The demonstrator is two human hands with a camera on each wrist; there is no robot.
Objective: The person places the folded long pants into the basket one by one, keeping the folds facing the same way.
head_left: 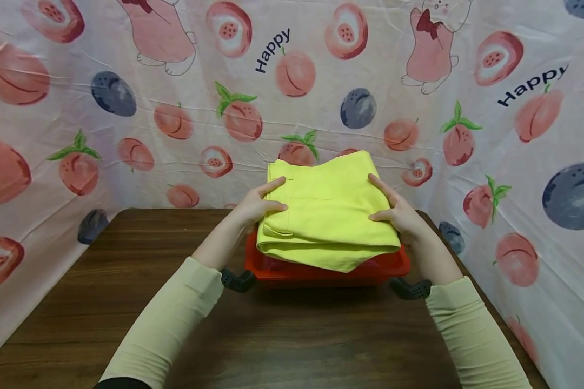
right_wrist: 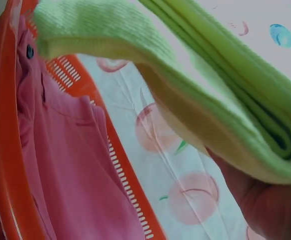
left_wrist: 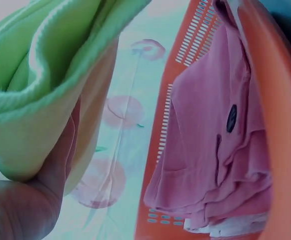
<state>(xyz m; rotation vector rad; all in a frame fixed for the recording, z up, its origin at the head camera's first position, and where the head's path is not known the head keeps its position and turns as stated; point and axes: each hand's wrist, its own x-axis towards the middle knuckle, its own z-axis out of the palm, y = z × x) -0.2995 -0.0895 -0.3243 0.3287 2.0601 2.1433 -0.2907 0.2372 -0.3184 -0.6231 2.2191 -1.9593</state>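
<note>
In the head view, a folded bright yellow garment (head_left: 326, 210) with stitched seams, likely trousers, is held up between both hands. The left hand (head_left: 255, 206) grips its left edge, thumb and fingers on either side of the folds. At the opposite edge, the right hand (head_left: 403, 216) holds it the same way. Directly below is a red plastic basket (head_left: 316, 282), largely covered by the yellow cloth. Folded pink clothing (left_wrist: 210, 125) with a dark button lies inside the basket, and a bit of white cloth (left_wrist: 235, 225) shows beneath it in the left wrist view.
The basket stands on a dark wooden table (head_left: 292, 335), toward its far edge. A fruit-printed curtain (head_left: 175, 156) hangs behind the table and along both sides. Small black wrist devices (head_left: 238, 281) sit under both wrists, near the basket's front corners.
</note>
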